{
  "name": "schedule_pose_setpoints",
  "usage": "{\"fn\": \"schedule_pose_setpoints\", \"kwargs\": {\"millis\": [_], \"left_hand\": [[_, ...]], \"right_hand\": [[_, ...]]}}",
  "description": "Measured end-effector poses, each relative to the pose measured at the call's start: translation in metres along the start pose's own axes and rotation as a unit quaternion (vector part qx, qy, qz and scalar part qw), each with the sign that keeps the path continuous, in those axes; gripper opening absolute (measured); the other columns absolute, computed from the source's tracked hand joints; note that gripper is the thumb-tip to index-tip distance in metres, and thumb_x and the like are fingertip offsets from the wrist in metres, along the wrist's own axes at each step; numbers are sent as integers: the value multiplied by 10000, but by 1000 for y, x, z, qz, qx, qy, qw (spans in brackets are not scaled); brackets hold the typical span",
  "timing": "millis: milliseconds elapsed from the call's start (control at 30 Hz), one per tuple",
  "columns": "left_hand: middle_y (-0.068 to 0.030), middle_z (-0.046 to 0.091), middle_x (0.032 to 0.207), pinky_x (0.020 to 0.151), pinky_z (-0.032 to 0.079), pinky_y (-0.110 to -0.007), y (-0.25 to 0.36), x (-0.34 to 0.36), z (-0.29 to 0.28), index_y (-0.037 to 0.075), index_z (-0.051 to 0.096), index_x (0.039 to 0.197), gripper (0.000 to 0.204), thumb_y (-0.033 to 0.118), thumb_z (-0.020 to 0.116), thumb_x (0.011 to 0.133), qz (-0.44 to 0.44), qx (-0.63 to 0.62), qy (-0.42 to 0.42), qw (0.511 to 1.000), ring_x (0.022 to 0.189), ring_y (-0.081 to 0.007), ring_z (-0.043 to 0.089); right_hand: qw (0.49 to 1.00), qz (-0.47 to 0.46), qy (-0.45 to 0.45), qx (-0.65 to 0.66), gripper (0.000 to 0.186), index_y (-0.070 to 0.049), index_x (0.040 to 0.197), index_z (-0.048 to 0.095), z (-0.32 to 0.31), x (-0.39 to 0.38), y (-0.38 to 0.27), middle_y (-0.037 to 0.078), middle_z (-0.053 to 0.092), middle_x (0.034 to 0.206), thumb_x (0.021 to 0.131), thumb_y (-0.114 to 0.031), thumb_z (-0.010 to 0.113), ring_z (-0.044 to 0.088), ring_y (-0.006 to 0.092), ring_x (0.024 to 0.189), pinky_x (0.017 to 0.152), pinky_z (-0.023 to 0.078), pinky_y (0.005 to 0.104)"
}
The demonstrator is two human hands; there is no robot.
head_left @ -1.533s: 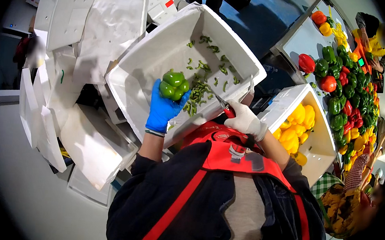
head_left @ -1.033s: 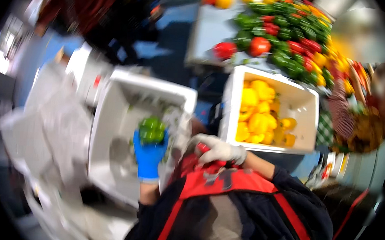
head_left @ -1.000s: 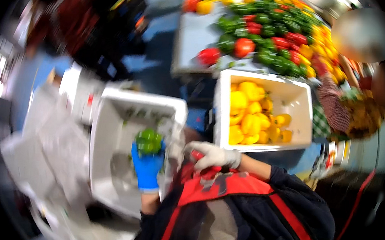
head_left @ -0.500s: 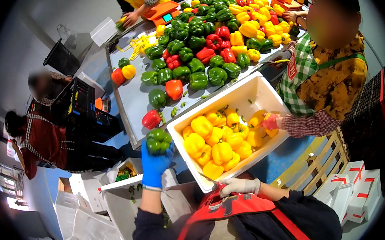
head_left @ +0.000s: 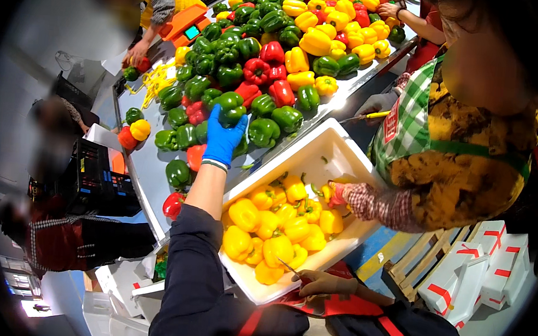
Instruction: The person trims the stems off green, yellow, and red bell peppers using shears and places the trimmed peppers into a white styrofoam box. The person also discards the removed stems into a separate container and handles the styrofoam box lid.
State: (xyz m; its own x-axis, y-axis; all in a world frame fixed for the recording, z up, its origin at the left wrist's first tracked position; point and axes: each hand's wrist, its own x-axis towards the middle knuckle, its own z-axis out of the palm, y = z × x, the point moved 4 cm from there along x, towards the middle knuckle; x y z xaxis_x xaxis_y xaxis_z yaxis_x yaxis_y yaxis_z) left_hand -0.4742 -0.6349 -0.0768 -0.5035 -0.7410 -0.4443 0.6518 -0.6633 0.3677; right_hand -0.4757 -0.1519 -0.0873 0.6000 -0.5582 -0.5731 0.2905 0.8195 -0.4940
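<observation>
From where I stand, taking six as the wearer's chest, the left hand (head_left: 224, 141) in its blue glove reaches toward eleven, over the heaped counter (head_left: 147, 191). Its fingers are wrapped round a green pepper (head_left: 230, 106) from below and both sides, a cradle that probably suits something so round and slick. Whether that pepper touches the pile of peppers (head_left: 227, 56) beneath, I can't tell.

The right hand (head_left: 320, 283) stays low near five, in shadow, its fingers closed on a cutting tool (head_left: 288, 268); the blades point toward ten, over yellow peppers (head_left: 278, 222), presumably tucked there to keep them away from the reaching arm. The white foam box (head_left: 332, 135) holding those peppers lies beside the counter, likely for easy reach; a co-worker's hand (head_left: 340, 193) dips in from two.
</observation>
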Motion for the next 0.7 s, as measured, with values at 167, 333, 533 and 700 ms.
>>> {"fn": "schedule_pose_setpoints", "kwargs": {"millis": [167,333,533,700], "left_hand": [[-251,564,1182,862,529,-508,9,-29,1,103,450,1299,473,268,635,896,60,-11,56,997,1054,-421,576],[-201,548,1264,914,499,-449,44,-133,-65,80,512,1319,410,267,538,955,77,154,16,985,1054,-353,589],[-191,534,1274,937,492,-427,87,-389,-230,96,486,1370,424,276,464,986,266,216,242,908,1106,-317,569],[-121,624,1097,756,526,-354,22,-598,-307,101,571,1253,358,251,564,929,324,157,523,773,876,-237,630]], "right_hand": [[998,-27,25,-51,553,-4,1341,357,-4,-15,-37,103,605,827,873,-100,636,562,95,551,400,394,209],[923,-81,98,-364,650,-1,1314,421,-8,-15,-90,158,626,917,749,-179,689,641,218,829,727,518,318],[626,-252,144,-723,599,-85,1240,487,29,28,-208,174,578,1039,686,-225,668,587,347,967,796,471,452],[417,-213,166,-868,606,-118,1259,527,24,131,-288,167,599,1030,678,-225,663,593,338,970,777,485,456]]}}
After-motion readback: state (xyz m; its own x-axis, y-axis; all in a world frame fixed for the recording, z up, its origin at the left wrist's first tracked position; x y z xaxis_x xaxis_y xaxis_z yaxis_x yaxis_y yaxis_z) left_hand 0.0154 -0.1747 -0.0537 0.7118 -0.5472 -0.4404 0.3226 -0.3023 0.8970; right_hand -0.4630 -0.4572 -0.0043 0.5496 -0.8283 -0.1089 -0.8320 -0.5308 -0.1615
